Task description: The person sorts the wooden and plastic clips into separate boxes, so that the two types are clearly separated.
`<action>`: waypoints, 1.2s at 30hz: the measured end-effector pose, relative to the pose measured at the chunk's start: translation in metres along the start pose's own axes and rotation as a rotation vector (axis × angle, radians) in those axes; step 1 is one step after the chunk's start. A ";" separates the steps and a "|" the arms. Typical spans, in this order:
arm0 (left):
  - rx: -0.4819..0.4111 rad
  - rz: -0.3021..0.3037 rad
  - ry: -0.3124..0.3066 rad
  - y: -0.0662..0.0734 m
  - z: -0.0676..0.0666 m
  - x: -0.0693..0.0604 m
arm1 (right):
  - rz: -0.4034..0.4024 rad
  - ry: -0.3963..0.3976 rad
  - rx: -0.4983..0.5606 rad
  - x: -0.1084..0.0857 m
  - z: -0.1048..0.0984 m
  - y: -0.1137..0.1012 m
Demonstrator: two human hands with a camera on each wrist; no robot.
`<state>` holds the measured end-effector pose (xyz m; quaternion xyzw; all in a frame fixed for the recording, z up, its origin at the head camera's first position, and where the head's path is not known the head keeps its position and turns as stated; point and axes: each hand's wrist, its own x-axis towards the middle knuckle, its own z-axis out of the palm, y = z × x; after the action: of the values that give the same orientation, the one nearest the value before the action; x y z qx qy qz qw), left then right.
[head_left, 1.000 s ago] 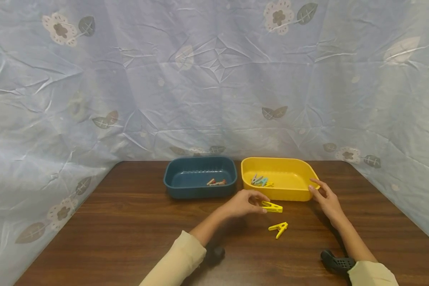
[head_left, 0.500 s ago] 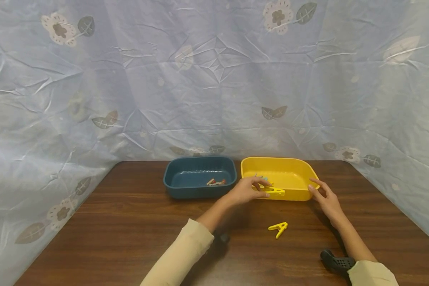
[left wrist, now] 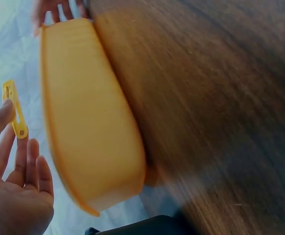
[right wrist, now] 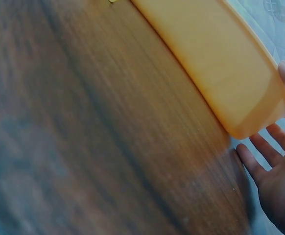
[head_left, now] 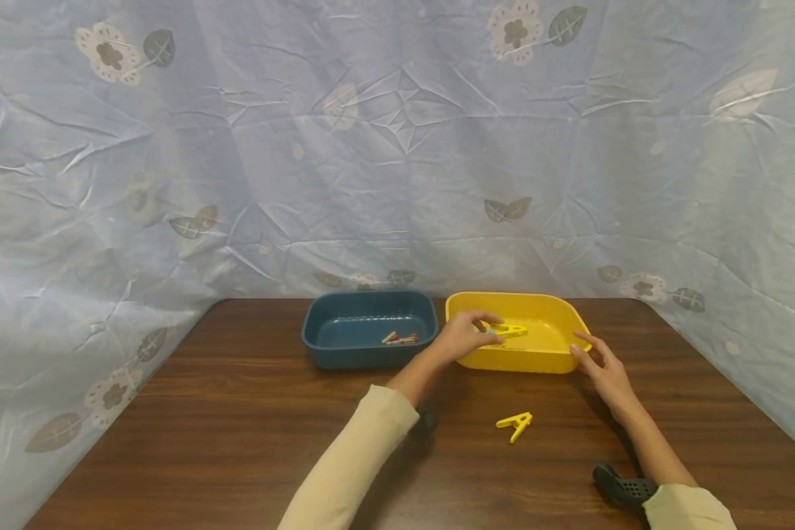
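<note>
My left hand (head_left: 460, 337) pinches a yellow plastic clothespin (head_left: 515, 331) between thumb and fingers, above the yellow bin (head_left: 520, 361). In the left wrist view the pinched clothespin (left wrist: 15, 108) stands out past the bin's rim. Parts of other clothespins in the bin show behind the fingers; most of them are hidden. At the bin's right corner my right hand (head_left: 606, 372) grips the rim, its index finger over the edge and its thumb against the front. A second yellow clothespin (head_left: 515, 425) lies on the table in front of the bin.
Left of the yellow bin stands a dark blue bin (head_left: 367, 358) with several small wooden clothespins (head_left: 400, 338) inside. Both bins sit near the back edge of the wooden table (head_left: 238, 434). A flowered curtain (head_left: 397, 162) hangs behind.
My left hand has carried the clothespin up and away from me, from in front of the yellow bin to over its inside. My right hand has stayed at the corner.
</note>
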<state>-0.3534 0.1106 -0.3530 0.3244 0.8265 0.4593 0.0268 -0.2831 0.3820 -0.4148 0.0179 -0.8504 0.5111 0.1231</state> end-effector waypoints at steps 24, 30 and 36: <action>0.314 -0.170 0.216 -0.012 0.027 0.009 | -0.010 0.038 0.015 0.001 0.002 0.000; 0.318 -0.172 0.224 -0.012 0.027 0.008 | -0.002 0.019 0.009 0.002 0.000 0.002; 0.303 -0.181 0.222 -0.012 0.026 0.007 | 0.006 0.002 0.000 0.003 -0.001 0.003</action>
<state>-0.3561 0.1297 -0.3758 0.1968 0.9097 0.3585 -0.0723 -0.2860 0.3844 -0.4168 0.0146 -0.8504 0.5115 0.1225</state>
